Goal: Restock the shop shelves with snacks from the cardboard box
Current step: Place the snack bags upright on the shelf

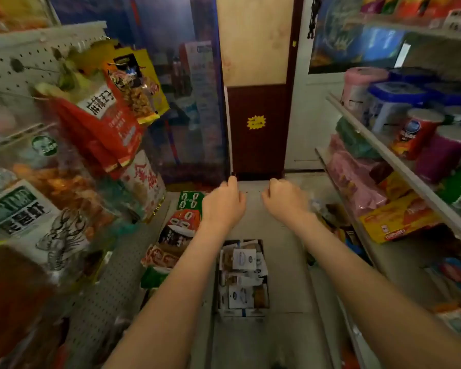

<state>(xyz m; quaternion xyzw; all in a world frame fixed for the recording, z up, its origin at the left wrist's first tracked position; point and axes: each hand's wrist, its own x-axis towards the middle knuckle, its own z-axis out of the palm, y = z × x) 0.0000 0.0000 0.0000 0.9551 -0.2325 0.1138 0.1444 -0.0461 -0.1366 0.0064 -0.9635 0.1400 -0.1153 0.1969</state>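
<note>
1. The left hand (224,202) and right hand (286,199) are stretched forward at mid-frame, backs to the camera. They are near each other but not touching.
2. On both hands the fingers hang loosely curled downward, and nothing shows in either grip.
3. The cardboard box (240,313) sits on the floor (285,275) at lower centre, between the two forearms and well below the hands. It is open-topped.
4. The box holds what look like small snack packets (244,259) with white labels; the print is too small to read.
5. At the left edge, a pegboard rack (19,62) carries hanging bags, a red bag (109,129) and a yellow bag (141,83) among them. Flat packs (180,225) lie on its low ledge, just left of the left wrist.
6. On the right, the shelves (399,161) carry upright canisters, including a red canister (417,131), with an orange carton (399,219) on the tier below.
7. At upper centre stands a dark brown door (258,145) with a yellow sticker (256,122).
</note>
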